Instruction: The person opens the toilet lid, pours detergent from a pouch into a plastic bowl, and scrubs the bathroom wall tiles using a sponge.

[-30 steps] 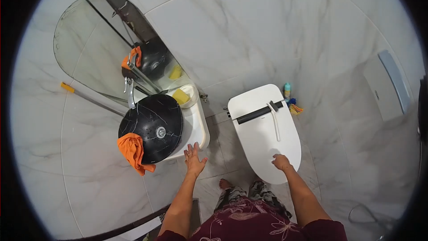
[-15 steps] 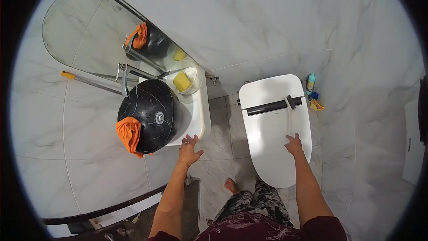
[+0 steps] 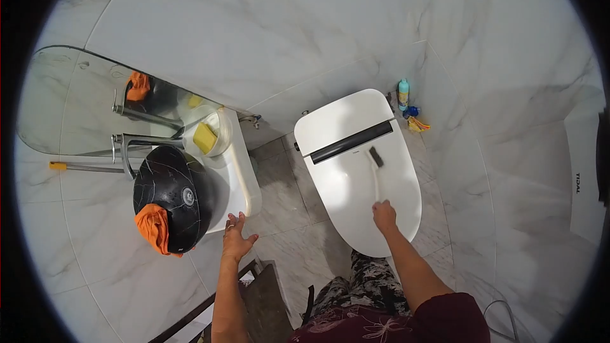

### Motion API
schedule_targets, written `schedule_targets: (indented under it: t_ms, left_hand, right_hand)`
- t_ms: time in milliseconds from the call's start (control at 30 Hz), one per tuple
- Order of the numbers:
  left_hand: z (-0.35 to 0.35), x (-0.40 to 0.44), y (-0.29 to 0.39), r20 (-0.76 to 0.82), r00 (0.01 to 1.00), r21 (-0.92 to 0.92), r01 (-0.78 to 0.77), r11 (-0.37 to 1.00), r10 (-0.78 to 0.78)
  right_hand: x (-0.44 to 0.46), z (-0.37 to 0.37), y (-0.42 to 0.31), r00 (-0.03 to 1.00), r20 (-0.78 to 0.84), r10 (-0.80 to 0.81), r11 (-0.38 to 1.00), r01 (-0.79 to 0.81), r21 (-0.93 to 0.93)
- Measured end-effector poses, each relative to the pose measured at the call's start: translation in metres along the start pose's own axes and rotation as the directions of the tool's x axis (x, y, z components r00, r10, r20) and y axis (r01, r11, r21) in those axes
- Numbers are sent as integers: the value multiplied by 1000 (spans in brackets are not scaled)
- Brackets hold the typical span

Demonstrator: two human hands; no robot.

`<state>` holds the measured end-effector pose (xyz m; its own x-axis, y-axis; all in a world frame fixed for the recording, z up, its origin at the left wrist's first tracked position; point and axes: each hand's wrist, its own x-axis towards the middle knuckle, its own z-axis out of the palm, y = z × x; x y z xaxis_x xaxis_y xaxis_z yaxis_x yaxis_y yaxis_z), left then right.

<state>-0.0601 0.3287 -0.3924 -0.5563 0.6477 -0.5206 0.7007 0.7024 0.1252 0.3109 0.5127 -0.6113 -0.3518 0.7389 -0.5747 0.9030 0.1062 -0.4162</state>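
Note:
My right hand is closed around the lower end of a scrubbing brush with a pale handle and dark bristles. The brush lies over the closed lid of the white toilet, bristles toward the black strip at the back. My left hand is open, fingers spread, with its fingertips at the front edge of the white washbasin counter. On that counter stands a black marbled basin. An orange cloth hangs over the basin's rim.
A yellow sponge sits in a white tub by the tall faucet, below a mirror. A turquoise bottle and a yellow-and-blue packet are beside the toilet. A yellow-ended pole crosses the left wall.
My right hand has closed on the brush handle, and the brush has moved down the lid, away from the black strip. The view has shifted right; my left hand stays open at the counter edge.

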Motion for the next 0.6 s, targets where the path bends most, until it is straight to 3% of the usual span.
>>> schedule_targets:
  t_ms: [133, 267, 367, 467, 533, 600]
  left_hand:
    - [-2, 0, 2, 37, 999, 17, 14, 1000, -14]
    - [-5, -1, 0, 76, 997, 45, 31, 999, -34]
    - [-3, 3, -5, 90, 996, 71, 2, 997, -8]
    - [-5, 6, -2, 111, 994, 116, -21, 993, 8]
    - [-8, 3, -3, 117, 993, 142, -34, 989, 17]
    - [-10, 5, -2, 135, 989, 170, -85, 982, 62]
  right_hand:
    - [-30, 32, 27, 999, 36, -11, 1000, 12, -15]
    - [-33, 13, 8, 998, -18, -56, 997, 55, -59]
    - [-51, -4, -11, 989, 16, -150, 986, 151, -67]
    - [-88, 13, -1, 970, 143, -197, 980, 193, 41]
    - [-116, 25, 10, 961, 253, -106, 993, 89, 77]
    - [-137, 28, 19, 943, 333, 28, 1000, -22, -23]
